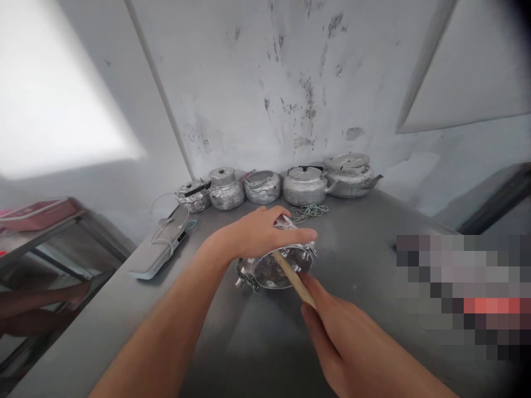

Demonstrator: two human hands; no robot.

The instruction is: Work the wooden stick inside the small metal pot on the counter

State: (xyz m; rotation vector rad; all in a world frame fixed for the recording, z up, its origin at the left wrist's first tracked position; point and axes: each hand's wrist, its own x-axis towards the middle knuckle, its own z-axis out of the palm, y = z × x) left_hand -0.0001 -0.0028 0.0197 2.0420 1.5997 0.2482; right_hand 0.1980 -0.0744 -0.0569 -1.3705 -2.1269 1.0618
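A small silvery metal kettle lies tipped on the table, its round open mouth facing me. My left hand is laid over its top side, thumb stretched to the right and fingers curled round the far side, partly hidden. In my right hand is a wooden stick, whose far end reaches into the kettle's mouth. The stick's tip is hidden inside. A green-and-white cord hangs at the kettle's left side.
Several dented metal kettles line the wall at the table's back. A loose patterned cord lies before them. On the left is a pale flat device with a white cable. A pink basket stands on a side shelf. Someone's limb shows below it.
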